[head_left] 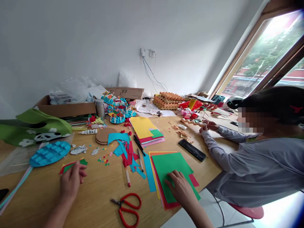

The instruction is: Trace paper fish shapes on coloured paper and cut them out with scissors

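Observation:
My right hand (179, 186) rests with spread fingers on the green sheet (172, 161), the top of a stack of coloured papers. Yellow, red and pink edges show under it, and a blue strip (149, 174) lies along its left side. My left hand (72, 180) hovers or rests beside small green and red paper pieces (68, 166). Its fingers are loosely bent and apart, and I see nothing held in them. Red-handled scissors (128, 205) lie between my hands near the front edge. A red-capped pen (127, 174) lies beyond them.
Blue and red paper scraps (128, 148), a yellow-topped paper stack (142, 126), a phone (192, 149) and a blue oval craft (50, 153) lie about. Egg trays (167, 99) stand at the back. At right, a person in a grey top (261, 171) holds an egg-tray strip (192, 122).

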The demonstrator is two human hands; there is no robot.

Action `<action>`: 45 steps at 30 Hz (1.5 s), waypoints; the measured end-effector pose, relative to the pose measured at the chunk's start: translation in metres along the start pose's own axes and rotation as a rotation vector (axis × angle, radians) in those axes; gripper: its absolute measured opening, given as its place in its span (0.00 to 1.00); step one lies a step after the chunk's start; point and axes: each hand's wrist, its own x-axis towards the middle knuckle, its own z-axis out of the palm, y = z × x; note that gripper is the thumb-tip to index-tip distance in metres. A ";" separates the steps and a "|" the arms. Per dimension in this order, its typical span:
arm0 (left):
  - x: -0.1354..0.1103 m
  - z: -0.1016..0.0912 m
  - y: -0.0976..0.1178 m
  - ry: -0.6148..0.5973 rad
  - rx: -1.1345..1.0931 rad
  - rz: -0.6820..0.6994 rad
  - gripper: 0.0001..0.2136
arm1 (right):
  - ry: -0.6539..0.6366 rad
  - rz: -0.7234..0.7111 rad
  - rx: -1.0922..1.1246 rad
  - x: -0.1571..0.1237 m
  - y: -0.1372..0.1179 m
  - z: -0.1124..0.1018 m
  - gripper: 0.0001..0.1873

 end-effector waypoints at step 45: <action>-0.002 0.143 0.001 -0.218 0.161 0.423 0.19 | -0.256 0.142 -0.128 0.294 -0.040 -0.017 0.16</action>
